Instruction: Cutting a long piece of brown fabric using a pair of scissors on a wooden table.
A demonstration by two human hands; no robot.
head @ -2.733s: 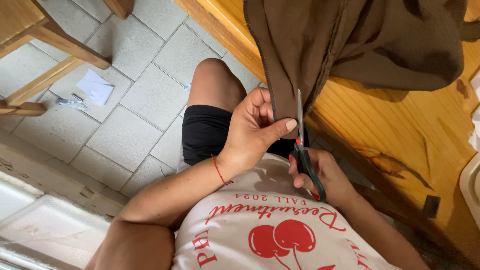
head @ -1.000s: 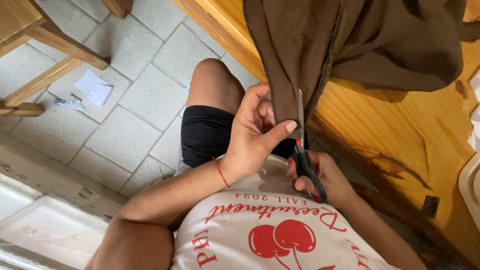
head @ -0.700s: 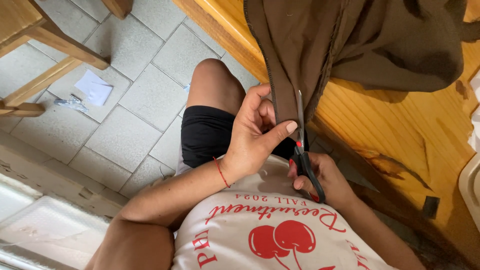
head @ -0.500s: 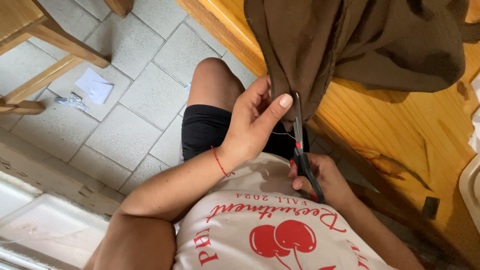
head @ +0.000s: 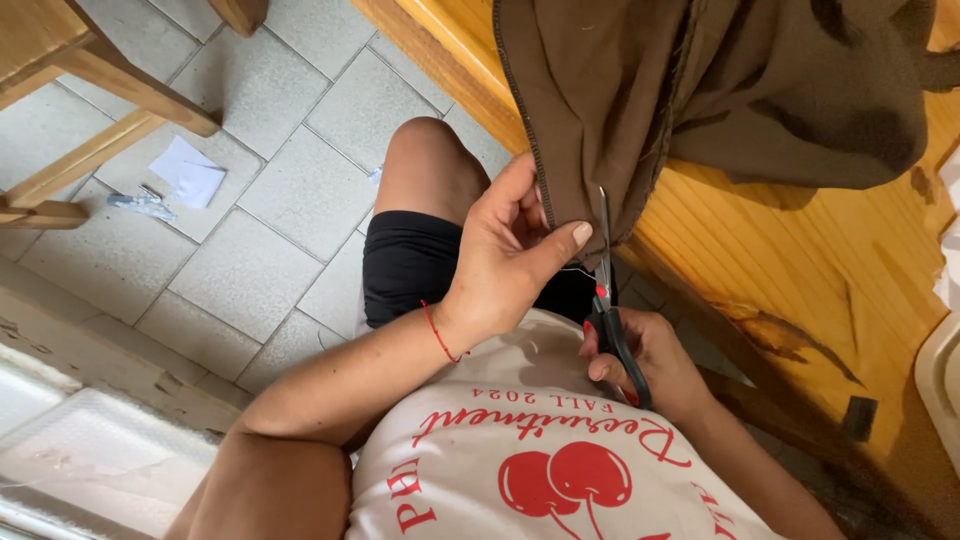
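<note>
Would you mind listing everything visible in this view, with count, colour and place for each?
Fabric: one, dark brown, hanging off the table edge at top.
Scissors: one pair, black handles with a red pivot, blades up at the fabric's lower edge.
Table: one, orange-brown wood, right side.
Chair: one, light wood, top left, only legs and rails in view.
Paper scrap: one, white, on the grey tiled floor beneath the chair.
Tray-like edge: one, cream, far right, mostly cut off.
Left hand: pinching the fabric's lower edge; red string on the wrist.
Right hand: gripping the scissors' handles.
</note>
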